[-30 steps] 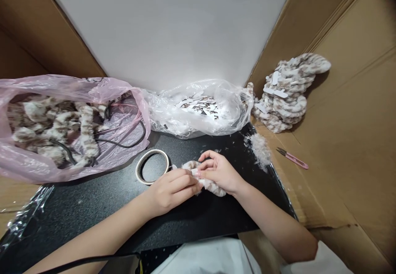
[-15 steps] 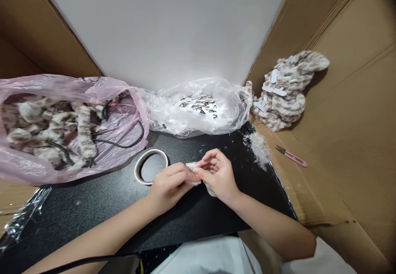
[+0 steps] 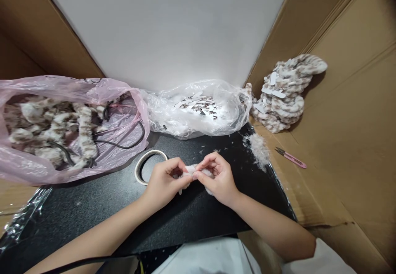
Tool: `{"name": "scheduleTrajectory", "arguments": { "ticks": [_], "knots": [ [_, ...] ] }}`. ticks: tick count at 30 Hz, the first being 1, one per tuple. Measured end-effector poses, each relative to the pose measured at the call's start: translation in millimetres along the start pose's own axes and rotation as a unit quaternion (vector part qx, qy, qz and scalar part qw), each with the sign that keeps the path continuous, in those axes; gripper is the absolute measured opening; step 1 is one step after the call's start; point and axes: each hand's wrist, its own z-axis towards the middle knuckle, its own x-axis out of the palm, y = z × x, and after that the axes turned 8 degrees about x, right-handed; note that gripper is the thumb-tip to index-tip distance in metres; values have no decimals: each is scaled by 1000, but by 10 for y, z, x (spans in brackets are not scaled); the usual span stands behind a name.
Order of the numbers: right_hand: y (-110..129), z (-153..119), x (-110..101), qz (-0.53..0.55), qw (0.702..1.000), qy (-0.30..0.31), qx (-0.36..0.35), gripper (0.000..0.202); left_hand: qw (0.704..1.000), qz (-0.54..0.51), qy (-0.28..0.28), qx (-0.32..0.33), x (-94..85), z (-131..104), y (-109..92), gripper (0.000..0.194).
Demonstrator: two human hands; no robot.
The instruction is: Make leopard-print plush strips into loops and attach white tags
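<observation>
Between my two hands is a small white fluffy piece (image 3: pixel 191 169), looking like plush fabric, mostly covered by the fingers. My left hand (image 3: pixel 165 181) pinches its left side with thumb and forefinger. From the right, my right hand (image 3: pixel 218 179) grips the same piece, its thumb meeting the left thumb at the middle; a bit of pale fluff shows below the right palm. Just left of my left hand lies a roll of tape (image 3: pixel 139 172), flat on the black table (image 3: pixel 108 208).
A pink plastic bag (image 3: pixel 123 158) of brown-and-white plush pieces lies left. Behind the hands sits a clear bag (image 3: pixel 173 121) with paper scraps. At right are a plush heap (image 3: pixel 283 97) with white tags, loose white fluff (image 3: pixel 259 150) and pink-handled thread snips (image 3: pixel 292 158). Cardboard walls flank the table.
My left hand has turned, its thumb now reaching along the front of the white piece and its forefinger raised behind. My right hand stays nearly in place.
</observation>
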Motion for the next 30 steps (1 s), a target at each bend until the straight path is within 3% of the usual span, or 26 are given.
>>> {"name": "scheduleTrajectory", "arguments": {
  "ticks": [4,13,19,25,30],
  "knots": [
    [3,0,-28,-53,997,52,-11,22,989,-101,3,-111,-3,24,-10,21],
    [-26,2,-91,-154,978,69,-119,25,963,-195,-11,-185,-28,84,2,31],
    [-9,-3,-50,-186,972,30,-141,25,971,-180,1,-158,-6,65,25,29],
    [-3,-31,-35,-105,988,19,-109,16,979,-156,11,-132,-13,63,-15,22],
    [-20,-37,-43,-125,981,10,-147,16,982,-147,18,-120,-49,77,-50,14]
  ]
}}
